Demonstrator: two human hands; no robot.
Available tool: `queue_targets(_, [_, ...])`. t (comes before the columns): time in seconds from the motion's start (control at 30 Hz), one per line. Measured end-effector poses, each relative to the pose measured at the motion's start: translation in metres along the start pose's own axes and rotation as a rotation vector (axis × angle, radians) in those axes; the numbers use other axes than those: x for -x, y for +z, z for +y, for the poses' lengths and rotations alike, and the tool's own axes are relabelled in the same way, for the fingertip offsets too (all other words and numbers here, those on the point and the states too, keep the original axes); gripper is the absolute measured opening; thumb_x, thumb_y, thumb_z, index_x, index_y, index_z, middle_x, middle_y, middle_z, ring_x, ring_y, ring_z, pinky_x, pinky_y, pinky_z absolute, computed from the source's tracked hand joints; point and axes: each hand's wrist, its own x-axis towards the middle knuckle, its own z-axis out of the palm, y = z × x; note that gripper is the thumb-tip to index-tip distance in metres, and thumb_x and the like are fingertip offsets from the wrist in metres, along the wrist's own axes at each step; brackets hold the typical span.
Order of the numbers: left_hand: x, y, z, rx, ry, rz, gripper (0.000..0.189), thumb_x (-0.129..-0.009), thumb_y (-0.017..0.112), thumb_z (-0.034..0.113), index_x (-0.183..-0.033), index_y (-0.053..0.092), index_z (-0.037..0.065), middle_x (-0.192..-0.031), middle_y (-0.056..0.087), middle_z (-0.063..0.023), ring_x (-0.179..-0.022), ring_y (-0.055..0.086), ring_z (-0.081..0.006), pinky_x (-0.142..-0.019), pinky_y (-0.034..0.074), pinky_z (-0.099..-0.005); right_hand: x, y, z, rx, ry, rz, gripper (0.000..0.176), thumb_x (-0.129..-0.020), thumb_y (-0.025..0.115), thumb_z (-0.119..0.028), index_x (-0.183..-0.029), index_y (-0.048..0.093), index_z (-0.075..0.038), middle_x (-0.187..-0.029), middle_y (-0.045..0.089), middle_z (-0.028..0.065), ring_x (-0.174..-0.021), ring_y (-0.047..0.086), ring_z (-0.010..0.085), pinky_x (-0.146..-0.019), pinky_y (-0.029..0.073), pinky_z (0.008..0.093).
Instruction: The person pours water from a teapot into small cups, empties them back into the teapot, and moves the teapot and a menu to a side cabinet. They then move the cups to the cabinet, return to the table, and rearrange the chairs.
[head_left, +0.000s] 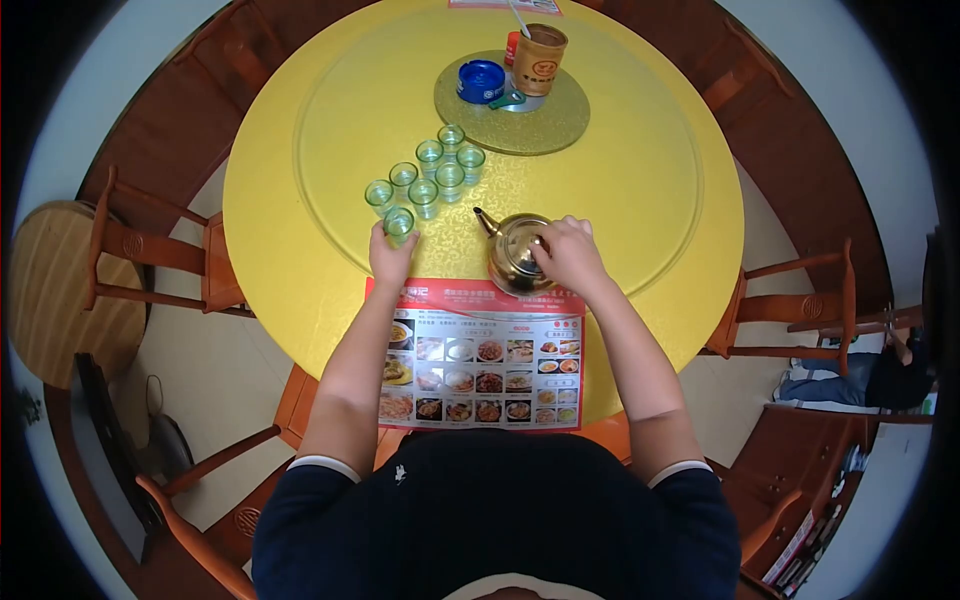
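Observation:
My left hand [391, 258] is closed around a small green-tinted glass [399, 224] at the near end of a cluster. Beyond it stand several similar glasses, among them one glass [423, 197] close by and another glass [451, 137] at the far end; they look to hold clear liquid. My right hand [570, 255] is closed on the upper right side of a shiny gold teapot [515, 262], fingers curled near its lid; the handle itself is hidden by the hand. The spout points up and left toward the glasses.
On the yellow round table [640, 200], a turntable [540, 135] carries a blue ashtray [481, 82], a green opener-like item [508, 101] and a brown container [541, 62]. A picture menu [480, 375] lies before me. Wooden chairs [150, 255] surround the table; another person [850, 375] is at far right.

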Motion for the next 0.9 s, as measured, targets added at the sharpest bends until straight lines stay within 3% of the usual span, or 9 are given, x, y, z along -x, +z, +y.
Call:
queue_targets(0.17, [0.022, -0.016, 0.023, 0.169, 0.010, -0.064, 0.054, -0.064, 0.068, 0.017, -0.105, 0.039, -0.003, -0.093, 0.052, -0.0116, -0.091, 0.049, -0.0175, -0.076, 0.040, -0.0289, 0.003, -0.012, 0.003, -0.150, 0.023, 0.187, 0.017, -0.072, 0.056, -0.020, -0.081, 0.059, -0.005, -0.072, 0.056, 0.0082, -0.073, 0.050, 0.0206, -0.072, 0.035, 0.0313])
queue_targets(0.23, [0.038, -0.020, 0.045, 0.403, -0.013, -0.168, 0.053, -0.062, 0.068, 0.014, -0.105, 0.041, -0.002, -0.096, 0.049, -0.0109, -0.091, 0.049, -0.0188, -0.076, 0.041, -0.0276, 0.014, -0.016, 0.014, -0.759, 0.313, 0.373, 0.016, -0.076, 0.054, -0.014, -0.086, 0.057, -0.002, -0.074, 0.056, 0.0052, -0.074, 0.051, 0.0131, -0.070, 0.038, 0.0249])
queue_targets(0.27, [0.046, -0.021, 0.054, 0.400, -0.013, -0.177, 0.053, -0.062, 0.068, 0.014, -0.105, 0.041, -0.002, -0.096, 0.049, -0.0109, -0.091, 0.049, -0.0188, -0.076, 0.041, -0.0276, 0.020, -0.019, 0.018, -0.760, 0.321, 0.376, 0.016, -0.076, 0.054, -0.014, -0.086, 0.057, -0.002, -0.074, 0.056, 0.0052, -0.074, 0.051, 0.0131, -0.070, 0.038, 0.0249])
queue_targets(0.33, [0.058, -0.018, 0.072, 0.302, 0.102, -0.232, 0.054, -0.062, 0.069, 0.012, -0.105, 0.040, -0.001, -0.095, 0.047, -0.0087, -0.089, 0.049, -0.0169, -0.075, 0.042, -0.0260, 0.035, -0.028, 0.023, -1.125, 0.473, 0.570, 0.016, -0.079, 0.051, -0.011, -0.090, 0.055, 0.001, -0.077, 0.055, 0.0025, -0.075, 0.048, 0.0078, -0.069, 0.038, 0.0196])
queue_targets(0.47, [0.067, -0.007, 0.098, 0.262, 0.275, -0.414, 0.051, -0.065, 0.066, 0.007, -0.107, 0.038, -0.001, -0.100, 0.046, -0.0079, -0.094, 0.048, -0.0138, -0.075, 0.043, -0.0258, 0.069, -0.028, 0.033, -1.193, 0.510, 0.687, 0.016, -0.081, 0.049, -0.010, -0.090, 0.054, 0.002, -0.078, 0.054, 0.0017, -0.073, 0.047, 0.0078, -0.068, 0.038, 0.0197])
queue_targets(0.5, [0.067, 0.000, 0.100, 0.330, 0.304, -0.378, 0.051, -0.060, 0.070, 0.015, -0.101, 0.044, 0.000, -0.094, 0.048, -0.0106, -0.086, 0.050, -0.0193, -0.071, 0.043, -0.0276, 0.077, -0.028, 0.035, -1.219, 0.511, 0.704, 0.016, -0.081, 0.049, -0.010, -0.090, 0.054, 0.002, -0.078, 0.053, 0.0017, -0.073, 0.047, 0.0075, -0.068, 0.037, 0.0196])
queue_targets(0.6, [0.065, 0.007, 0.108, 0.238, 0.372, -0.389, 0.052, -0.059, 0.070, 0.017, -0.100, 0.045, 0.000, -0.093, 0.049, -0.0123, -0.085, 0.051, -0.0228, -0.072, 0.043, -0.0300, 0.097, -0.029, 0.036, -1.268, 0.527, 0.757, 0.016, -0.081, 0.049, -0.009, -0.091, 0.054, 0.002, -0.079, 0.053, 0.0018, -0.072, 0.046, 0.0070, -0.068, 0.037, 0.0194])
queue_targets(0.9, [0.059, 0.010, 0.133, 0.078, 0.494, -0.414, 0.051, -0.058, 0.069, 0.018, -0.099, 0.046, -0.001, -0.094, 0.050, -0.0153, -0.086, 0.050, -0.0275, -0.075, 0.041, -0.0329, 0.132, -0.027, 0.042, -1.335, 0.528, 0.842, 0.017, -0.082, 0.046, -0.007, -0.093, 0.052, 0.004, -0.078, 0.052, 0.0016, -0.072, 0.045, 0.0069, -0.068, 0.036, 0.0193])
